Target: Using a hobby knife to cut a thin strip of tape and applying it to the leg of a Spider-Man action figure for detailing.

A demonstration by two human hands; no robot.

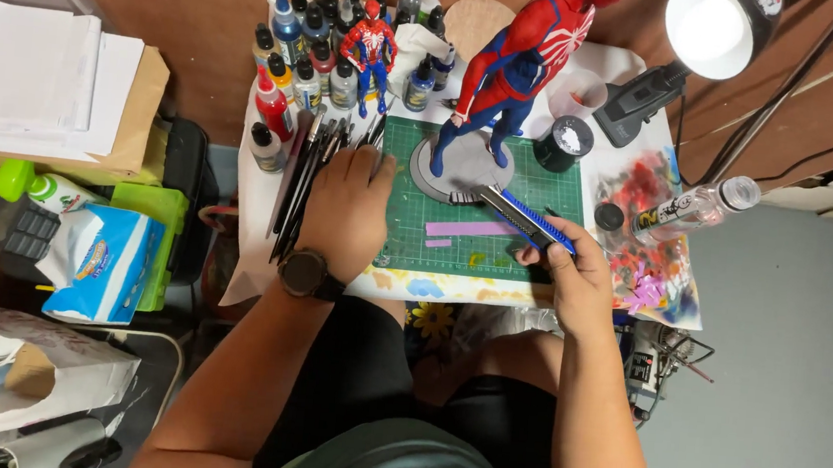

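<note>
My right hand (574, 268) grips a blue and black utility knife (523, 216), its tip pointing up-left over the green cutting mat (541, 190). A pink strip (467, 229) lies on the mat just left of the knife. My left hand (346, 208), with a dark watch on the wrist, rests palm down at the mat's left edge, fingers reaching among the brushes and pens (303, 179). A large red and blue action figure (523, 53) stands on a grey round base (463, 163) at the mat's far side.
Several paint bottles (302, 53) and a small red figure (371, 47) crowd the back left. A black jar (563, 141), a lamp (706, 28) and a clear bottle (695, 206) sit right. A tissue pack (98, 261) and papers (38, 81) lie left.
</note>
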